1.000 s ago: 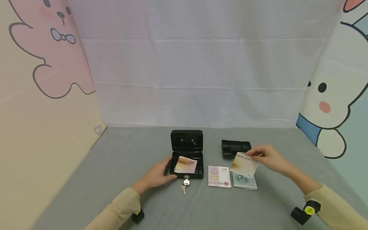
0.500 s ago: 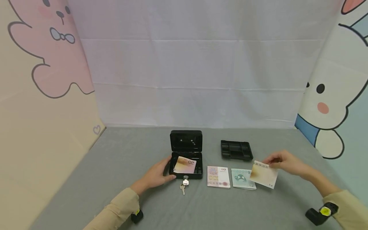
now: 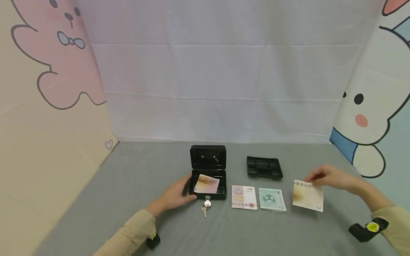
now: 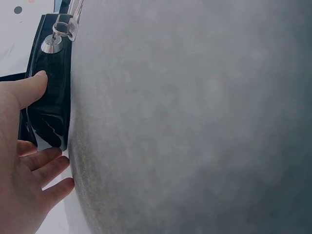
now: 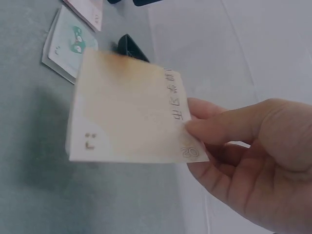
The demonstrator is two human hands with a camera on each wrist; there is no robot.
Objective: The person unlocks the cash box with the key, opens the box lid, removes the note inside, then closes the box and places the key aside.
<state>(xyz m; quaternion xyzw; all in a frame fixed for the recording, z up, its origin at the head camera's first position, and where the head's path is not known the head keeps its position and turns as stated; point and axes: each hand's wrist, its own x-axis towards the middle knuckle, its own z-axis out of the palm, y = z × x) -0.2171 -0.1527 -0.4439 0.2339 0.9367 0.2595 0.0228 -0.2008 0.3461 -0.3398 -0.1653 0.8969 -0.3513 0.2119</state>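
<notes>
My left hand (image 3: 174,193) rests at the near left corner of a black cash box (image 3: 223,195) with its lid (image 3: 208,156) raised. In the left wrist view the thumb (image 4: 34,87) touches the front wall by the lock (image 4: 52,44), and loosely straight fingers lie along the side. Inside the box is a pinkish-brown 20 banknote (image 3: 206,184). Out to the right, my right hand (image 3: 336,177) pinches a cream 20 banknote (image 5: 126,112) by its edge, above the cloth. A second layer shows along the note's far edge; whether folded or stacked I cannot tell.
A pink pile of 100 banknotes (image 3: 244,197) and a green pile of banknotes (image 3: 272,200) lie right of the box. Behind them is a black compartment tray (image 3: 264,167). Keys (image 3: 204,210) hang from the lock. A white curtain (image 3: 224,89) closes off the grey table (image 3: 144,156).
My right hand has carried the cream banknote rightward, off the green pile and away from the tray, uncovering both. The left hand has stayed at the cash box.
</notes>
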